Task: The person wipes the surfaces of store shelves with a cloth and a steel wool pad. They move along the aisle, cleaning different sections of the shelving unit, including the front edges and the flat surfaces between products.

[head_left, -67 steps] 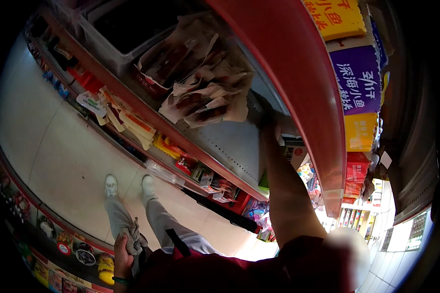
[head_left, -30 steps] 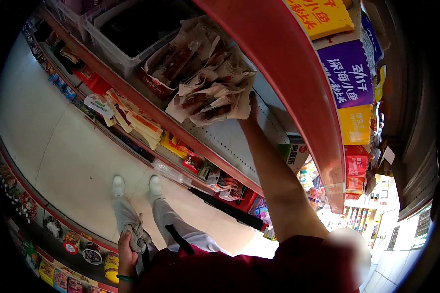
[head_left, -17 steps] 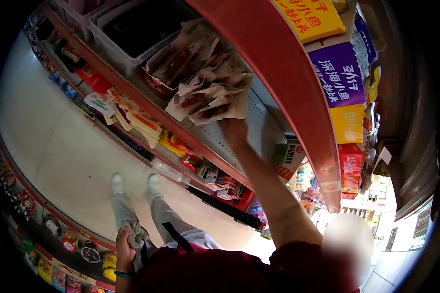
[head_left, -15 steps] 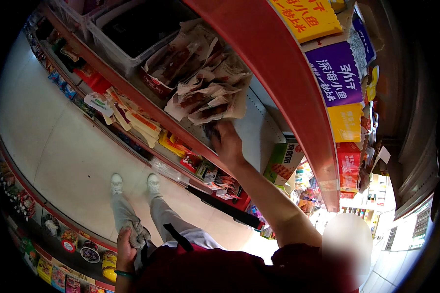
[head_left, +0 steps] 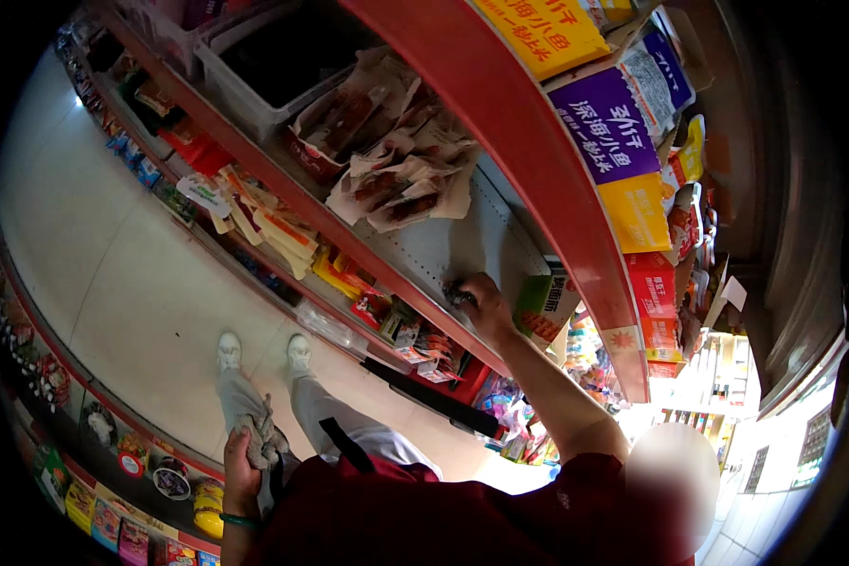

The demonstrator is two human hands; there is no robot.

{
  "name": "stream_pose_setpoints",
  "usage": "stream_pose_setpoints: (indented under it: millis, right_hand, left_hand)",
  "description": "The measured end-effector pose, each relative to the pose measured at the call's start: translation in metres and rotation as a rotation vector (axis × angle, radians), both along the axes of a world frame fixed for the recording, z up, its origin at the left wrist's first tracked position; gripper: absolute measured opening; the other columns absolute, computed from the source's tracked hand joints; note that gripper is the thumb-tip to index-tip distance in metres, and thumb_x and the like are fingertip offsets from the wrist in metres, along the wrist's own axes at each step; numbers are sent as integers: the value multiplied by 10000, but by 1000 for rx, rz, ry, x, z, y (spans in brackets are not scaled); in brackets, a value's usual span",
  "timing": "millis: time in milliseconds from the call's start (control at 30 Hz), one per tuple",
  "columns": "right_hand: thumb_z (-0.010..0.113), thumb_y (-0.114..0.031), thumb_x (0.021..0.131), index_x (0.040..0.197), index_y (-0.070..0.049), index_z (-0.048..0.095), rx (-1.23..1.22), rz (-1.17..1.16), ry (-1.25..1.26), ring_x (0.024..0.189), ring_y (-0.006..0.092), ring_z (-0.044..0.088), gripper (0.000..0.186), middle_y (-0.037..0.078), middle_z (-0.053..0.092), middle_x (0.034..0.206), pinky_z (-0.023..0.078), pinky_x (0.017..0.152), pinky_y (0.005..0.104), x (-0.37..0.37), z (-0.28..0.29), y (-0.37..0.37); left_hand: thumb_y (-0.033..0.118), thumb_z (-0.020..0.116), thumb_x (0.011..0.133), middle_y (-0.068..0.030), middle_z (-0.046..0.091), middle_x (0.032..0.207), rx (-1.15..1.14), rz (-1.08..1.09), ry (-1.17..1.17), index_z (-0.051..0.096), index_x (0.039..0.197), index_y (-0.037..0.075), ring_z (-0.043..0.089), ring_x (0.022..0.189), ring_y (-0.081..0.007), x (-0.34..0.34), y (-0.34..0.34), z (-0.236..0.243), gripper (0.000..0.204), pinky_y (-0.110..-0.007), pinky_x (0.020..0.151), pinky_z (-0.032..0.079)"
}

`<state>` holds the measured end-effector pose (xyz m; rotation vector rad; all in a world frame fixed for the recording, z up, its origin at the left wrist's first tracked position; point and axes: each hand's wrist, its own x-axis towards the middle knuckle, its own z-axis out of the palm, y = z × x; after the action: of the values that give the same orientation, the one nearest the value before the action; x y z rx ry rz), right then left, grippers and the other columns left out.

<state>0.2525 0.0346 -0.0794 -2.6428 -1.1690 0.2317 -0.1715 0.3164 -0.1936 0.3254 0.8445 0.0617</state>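
Note:
My right hand (head_left: 484, 307) reaches onto the bare metal shelf board (head_left: 406, 250). Its fingers close over a small dark bunched thing (head_left: 457, 294) pressed on the board; I cannot make out its kind. A stack of brown paper snack packs (head_left: 410, 179) lies on the same shelf, to the left of that hand. Beyond the hand, at the shelf's right end, stands a green and white snack box (head_left: 544, 307). Low at my side, my left hand (head_left: 241, 464) grips a crumpled grey rag (head_left: 266, 436).
A red shelf edge (head_left: 500, 113) arches above my right arm, bearing purple (head_left: 599, 127) and yellow snack boxes. Clear plastic bins (head_left: 274, 71) stand at the upper left. Packaged snacks (head_left: 264, 222) fill the shelf below. Behind my left hand, another shelf holds jars (head_left: 172, 479).
My right hand has slid right along the shelf, away from the paper packs, with the dark thing under its fingers. My left hand still holds the rag.

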Motion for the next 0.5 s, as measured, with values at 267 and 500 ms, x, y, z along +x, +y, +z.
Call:
stream_pose_setpoints:
  millis: [267,500]
  right_hand:
    - [646,-52,771,1014,-72,536,36,-35,5,981,396,534,267,181,531,1049,463,807,471,11,-6,65]
    - [663,-31,766,944,-38,553,114,-25,-48,900,382,544,209,171,543,933,456,771,425,15,-1,60]
  left_hand:
    - [180,517,940,-84,601,1130,-24,23,-20,518,1214,13,596,1013,-206,-1,-8,2,321,-342,901,470]
    - [260,487,963,-102,608,1093,146,-53,28,508,1217,6,614,964,-211,22,-25,24,360,-329,798,504]
